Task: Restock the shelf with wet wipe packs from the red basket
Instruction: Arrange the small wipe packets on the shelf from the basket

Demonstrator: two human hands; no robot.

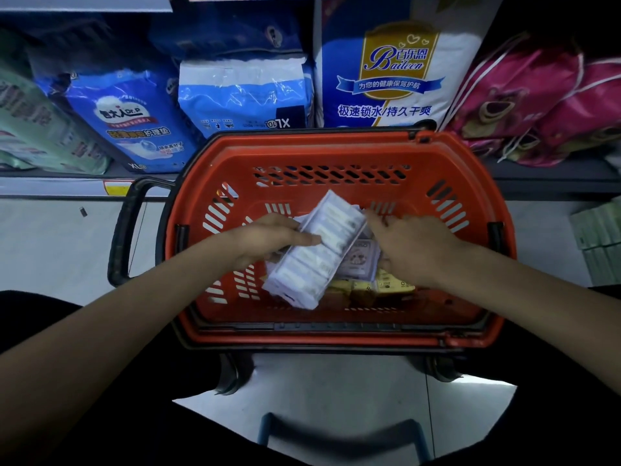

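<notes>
The red basket stands on the floor in front of the bottom shelf. My left hand grips a long white-and-lilac bundle of wet wipe packs, held tilted above the basket's floor. My right hand hovers just right of the bundle with its fingers spread, touching or nearly touching its upper end. Below the hands lie another lilac wipe pack and several yellow packs on the basket's floor.
The bottom shelf holds blue pad bags, a large white Baileen bag and pink drawstring bags. The basket's black handle juts out to the left. Green-white packs are stacked at the right edge. A blue stool frame is below me.
</notes>
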